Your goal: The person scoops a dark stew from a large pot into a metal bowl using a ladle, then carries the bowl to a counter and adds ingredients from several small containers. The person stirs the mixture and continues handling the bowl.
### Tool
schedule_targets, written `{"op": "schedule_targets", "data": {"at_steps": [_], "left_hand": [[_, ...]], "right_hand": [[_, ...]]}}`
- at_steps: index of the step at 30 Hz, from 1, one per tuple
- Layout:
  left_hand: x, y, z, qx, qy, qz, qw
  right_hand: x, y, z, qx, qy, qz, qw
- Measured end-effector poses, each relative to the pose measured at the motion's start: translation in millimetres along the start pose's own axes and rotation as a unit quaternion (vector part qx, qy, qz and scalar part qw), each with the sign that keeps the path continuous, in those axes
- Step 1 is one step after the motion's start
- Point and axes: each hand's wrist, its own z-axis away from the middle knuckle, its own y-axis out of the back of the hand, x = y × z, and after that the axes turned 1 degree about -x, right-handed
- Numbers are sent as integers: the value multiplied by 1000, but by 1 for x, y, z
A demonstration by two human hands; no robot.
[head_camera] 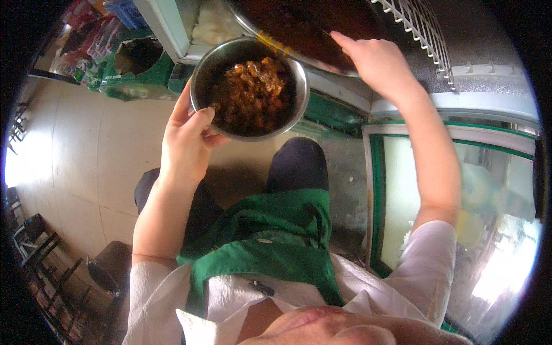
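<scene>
A stainless steel bowl [302, 92] rests in my left hand [186, 133], thumb over its rim and fingers beneath. Chunky brown food in glossy sauce [258, 84] fills much of it. The bowl is held beside a large round metal pan [246, 26] and overlaps its near rim, where orange sauce is smeared. Dark reddish-brown contents [297, 26] show inside the pan. Above the pan's right side, my right hand [377, 62] is curled with its index finger stretched out along what looks like a thin utensil, mostly lost in the dark.
A white wire rack [424, 39] stands right of the pan. Below it is a green-framed glass cabinet [377, 194]. Off to the left are a green container [142, 79] with a torn opening and plastic bottles [88, 73]. Dark metal-framed furniture [47, 263] stands at lower left.
</scene>
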Motion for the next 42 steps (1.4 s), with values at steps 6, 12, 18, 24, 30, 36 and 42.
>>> {"op": "schedule_targets", "data": {"at_steps": [6,12,18,24,30,36,42], "left_hand": [[0,2,1,15,4,0,1000],[2,-3,-1,24,2,-12,1000],[-1,7,-4,3,9,-8,1000],[1,-2,-1,35,3,-12,999],[2,2,-1,-3,-5,-2,1000],[1,-1,-1,5,-8,10,1000],[1,0,0,-13,-12,18,1000]], "right_hand": [[12,3,6,-55,4,-70,996],[21,7,2,-85,22,-198,976],[14,2,1,-107,41,-215,970],[4,15,9,-122,27,-305,944],[5,-4,16,-167,-114,-606,769],[-8,-11,16,-156,-188,-701,670],[-6,-11,27,-115,-223,-752,609]]}}
